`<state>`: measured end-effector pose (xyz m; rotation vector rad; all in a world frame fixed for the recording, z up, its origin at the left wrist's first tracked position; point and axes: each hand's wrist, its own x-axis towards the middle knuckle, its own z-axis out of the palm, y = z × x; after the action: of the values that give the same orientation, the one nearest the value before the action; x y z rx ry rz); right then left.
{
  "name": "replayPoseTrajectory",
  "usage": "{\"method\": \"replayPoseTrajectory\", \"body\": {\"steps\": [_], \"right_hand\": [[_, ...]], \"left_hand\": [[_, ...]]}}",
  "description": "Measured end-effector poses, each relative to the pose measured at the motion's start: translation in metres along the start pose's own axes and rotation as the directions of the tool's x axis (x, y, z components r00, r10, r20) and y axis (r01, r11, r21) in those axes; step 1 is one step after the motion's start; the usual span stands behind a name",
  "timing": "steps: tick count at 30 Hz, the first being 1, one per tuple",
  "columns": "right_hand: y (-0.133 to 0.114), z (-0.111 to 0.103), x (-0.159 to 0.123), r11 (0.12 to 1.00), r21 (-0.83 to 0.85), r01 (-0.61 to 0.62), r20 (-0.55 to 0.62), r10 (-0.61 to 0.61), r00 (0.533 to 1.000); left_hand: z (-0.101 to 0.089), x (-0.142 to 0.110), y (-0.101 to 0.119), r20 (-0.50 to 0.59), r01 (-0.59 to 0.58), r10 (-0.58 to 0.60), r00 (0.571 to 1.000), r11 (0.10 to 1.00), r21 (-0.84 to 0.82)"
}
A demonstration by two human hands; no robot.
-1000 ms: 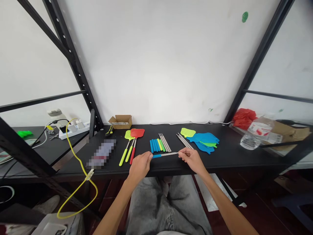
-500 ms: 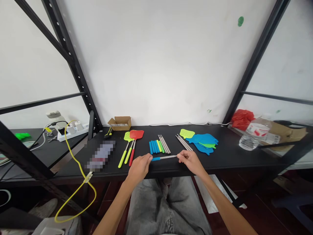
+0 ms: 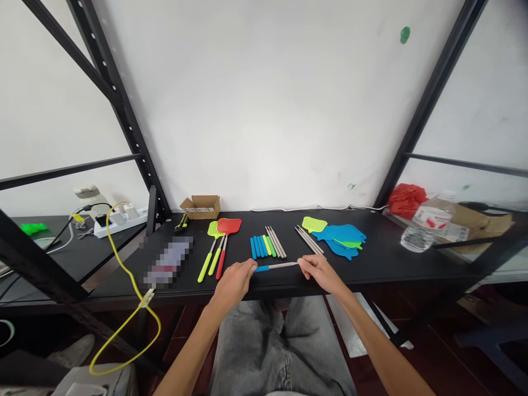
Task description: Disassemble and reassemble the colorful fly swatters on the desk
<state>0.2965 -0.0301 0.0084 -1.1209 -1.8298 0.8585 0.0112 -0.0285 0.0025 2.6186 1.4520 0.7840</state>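
Note:
My left hand is closed on the blue handle of a fly swatter, its near end hidden by my fingers. A thin metal rod runs out of that handle to the right, where my right hand pinches its far end. Just behind lie a row of loose handles in blue, yellow and green, and several metal rods. More rods lie behind my right hand. Beside them are a yellow-green swatter head and stacked blue swatter heads with a green one.
Left of the handles lie three whole fly swatters. A blurred phone-like object with a yellow cable, a box cutter and a small carton are further left. A water bottle and red bag stand right.
Both hands keep their hold on the blue handle and rod, with almost no movement. The whole view has shifted slightly.

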Motion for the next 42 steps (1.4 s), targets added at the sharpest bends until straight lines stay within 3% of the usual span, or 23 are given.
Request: {"method": "replayPoseTrajectory", "body": {"steps": [13,19,22,26,29,32,34,38,42], "right_hand": [[0.0,0.004,0.0,1.0,-0.019,-0.008,-0.002,0.008,1.0],[0.004,0.008,0.002,0.997,-0.083,-0.006,-0.088,-0.001,0.996],[0.007,0.006,0.005,0.999,-0.034,-0.012,-0.122,0.008,0.992],[0.018,-0.012,0.007,0.992,-0.122,-0.031,-0.3,-0.007,0.954],[0.028,-0.043,0.001,0.904,-0.361,-0.229,-0.484,0.029,0.875],[0.034,-0.078,-0.011,0.71,-0.498,-0.498,-0.578,0.156,0.801],[0.036,-0.098,-0.02,0.606,-0.516,-0.606,-0.601,0.248,0.76],[0.038,-0.116,-0.032,0.514,-0.53,-0.675,-0.584,0.356,0.729],[0.041,-0.112,-0.037,0.506,-0.567,-0.65,-0.583,0.311,0.75]], "left_hand": [[-0.002,0.002,-0.002,0.009,-0.019,0.019,1.0,0.998,-0.061],[-0.002,0.003,0.003,-0.003,-0.007,0.006,1.0,0.995,-0.098],[0.001,0.005,0.002,-0.028,0.0,-0.003,1.0,0.994,-0.105],[0.005,0.005,0.0,-0.042,0.005,-0.008,0.999,0.996,-0.086],[0.007,0.005,-0.002,-0.04,0.004,-0.007,0.999,0.997,-0.072],[0.01,0.005,-0.003,-0.038,0.009,-0.012,0.999,0.998,-0.055],[0.011,0.005,-0.004,-0.039,0.013,-0.015,0.999,0.999,-0.046],[0.011,0.005,-0.004,-0.039,0.015,-0.016,0.999,1.0,-0.028],[0.01,0.005,-0.002,-0.038,0.023,-0.023,0.999,1.0,-0.012]]}}
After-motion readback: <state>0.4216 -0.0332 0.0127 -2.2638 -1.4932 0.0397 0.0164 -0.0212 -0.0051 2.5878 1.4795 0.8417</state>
